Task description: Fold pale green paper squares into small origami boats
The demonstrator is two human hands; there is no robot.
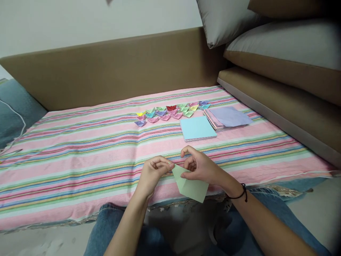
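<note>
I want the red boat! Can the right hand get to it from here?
Probably yes. The right hand is near, but it touches the green paper, and the red boat sits behind other folded boats.

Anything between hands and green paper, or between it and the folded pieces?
Nothing at the green paper: left hand and right hand both hold it. Blue stack lies before the folded pieces on the right; toward the left ones, only striped cloth.

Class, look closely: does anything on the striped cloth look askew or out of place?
Yes, mildly: the purple-topped pile, just right of the blue-topped stack, is askew. Its sheets fan out unevenly, unlike that neater stack. Nothing looks spilled.
</note>
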